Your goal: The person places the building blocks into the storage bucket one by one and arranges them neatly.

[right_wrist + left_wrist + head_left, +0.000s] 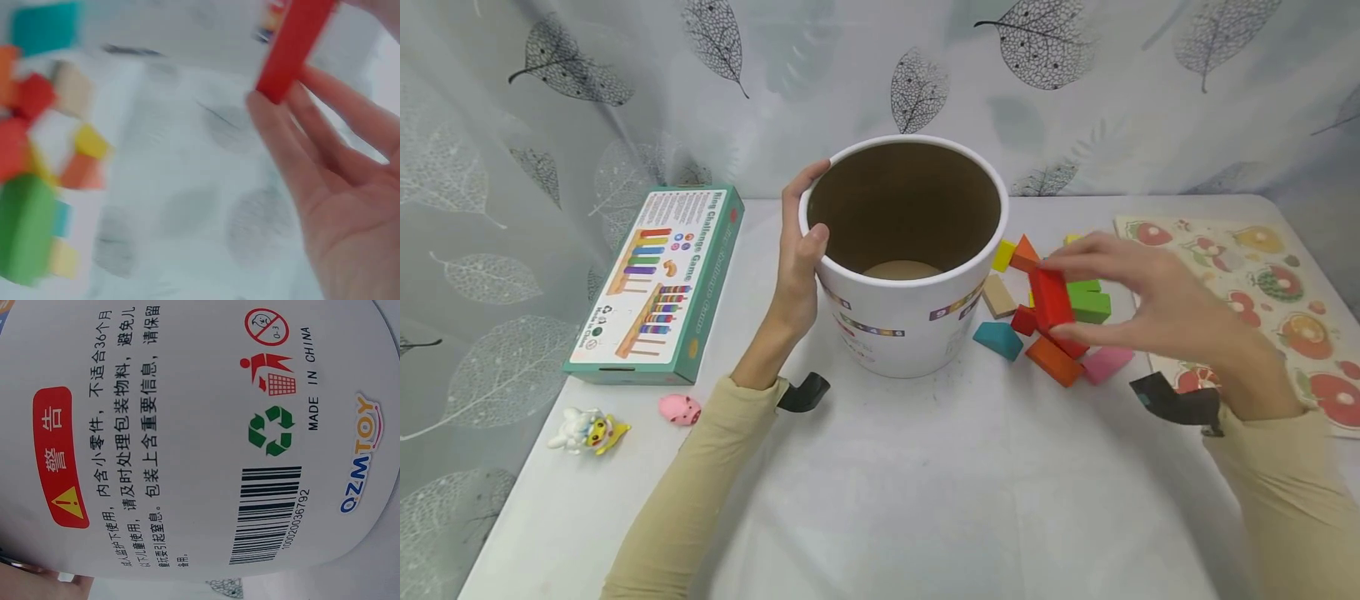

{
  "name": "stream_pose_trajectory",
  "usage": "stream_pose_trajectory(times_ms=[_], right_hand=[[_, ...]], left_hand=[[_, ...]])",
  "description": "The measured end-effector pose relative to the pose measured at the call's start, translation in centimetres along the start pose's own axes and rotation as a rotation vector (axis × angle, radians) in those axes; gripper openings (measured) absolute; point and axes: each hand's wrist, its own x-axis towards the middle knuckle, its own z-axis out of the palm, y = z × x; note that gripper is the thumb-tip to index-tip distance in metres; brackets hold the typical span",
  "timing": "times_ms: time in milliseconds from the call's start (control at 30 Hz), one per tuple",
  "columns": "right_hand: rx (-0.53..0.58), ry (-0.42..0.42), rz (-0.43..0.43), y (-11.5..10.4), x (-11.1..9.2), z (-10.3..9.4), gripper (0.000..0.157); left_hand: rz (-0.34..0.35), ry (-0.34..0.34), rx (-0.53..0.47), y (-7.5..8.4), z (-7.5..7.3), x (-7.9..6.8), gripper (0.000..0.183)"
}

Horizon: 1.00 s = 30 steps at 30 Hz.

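Observation:
A tall white bucket [898, 333] stands upright with its open top showing a bare brown inside. My left hand [797, 258] grips its left side at the rim, thumb near the edge. Printed warnings and a barcode on the bucket [200, 456] fill the left wrist view. In my right hand [1157, 292] a long red block [1051, 298] is pinched between thumb and fingers above the loose blocks. The right wrist view shows this red block [297, 53] raised at the fingertips, somewhat blurred.
Right of the bucket lie loose blocks: a teal block [998, 340], an orange block [1054, 361], a green block [1090, 307] and several others. A fruit-patterned board [1262, 283] lies at right. A game box [651, 283], pink pig [680, 409] and small figurine [587, 431] sit at left.

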Motion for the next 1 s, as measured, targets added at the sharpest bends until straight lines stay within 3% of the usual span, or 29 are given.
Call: stream_pose_trajectory(times_ms=[67,200,333,600,1000], right_hand=[[0.011,0.112,-0.037,-0.1,0.6,-1.4,0.074],[0.194,0.297,-0.115,-1.1,2.6,-2.7,0.064],[0.316,0.378,-0.171,-2.9,5.2,-2.5,0.056],[0.294,0.33,-0.234,-5.6,9.2,-0.6,0.062],[0.22,0.299,-0.283,-6.1,10.6,0.1,0.061]], left_hand=[[0.004,-0.004,-0.001,0.0,0.0,0.0,0.096],[0.003,-0.006,-0.004,0.1,0.0,0.1,0.096],[0.0,-0.005,-0.004,0.0,-0.1,0.1,0.098],[-0.001,-0.011,-0.004,0.0,0.0,0.0,0.096],[0.007,-0.011,-0.01,0.0,0.0,0.0,0.095]])
